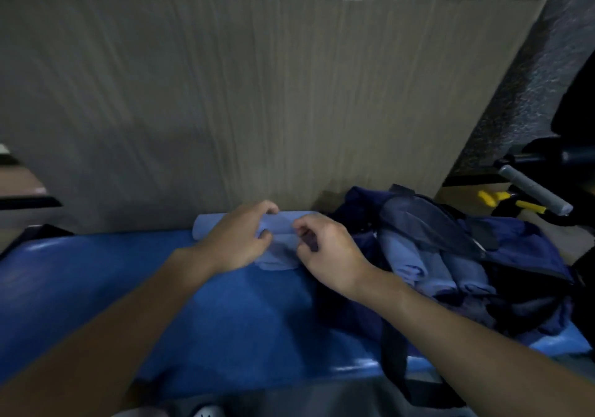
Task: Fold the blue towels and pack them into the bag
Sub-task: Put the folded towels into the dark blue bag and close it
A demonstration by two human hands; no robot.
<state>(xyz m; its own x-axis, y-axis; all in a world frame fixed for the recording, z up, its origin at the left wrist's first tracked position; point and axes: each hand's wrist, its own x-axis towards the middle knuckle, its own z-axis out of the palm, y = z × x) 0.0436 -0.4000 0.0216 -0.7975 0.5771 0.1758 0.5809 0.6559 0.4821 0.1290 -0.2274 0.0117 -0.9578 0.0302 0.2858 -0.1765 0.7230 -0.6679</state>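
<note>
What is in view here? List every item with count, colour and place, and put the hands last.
towel: one, light blue, at the far edge of the tabletop, under both hands
folded towels: about three, light blue, side by side inside the open backpack
backpack: one, dark navy, open, on the tabletop right of the towel
tabletop: one, blue, under the towel and the backpack
cardboard sheet: one, brown, upright behind the tabletop
grey handle: one, far right, behind the backpack, beside yellow parts too blurred to name
left hand: one, grips the towel
right hand: one, pinches the towel's right part
</note>
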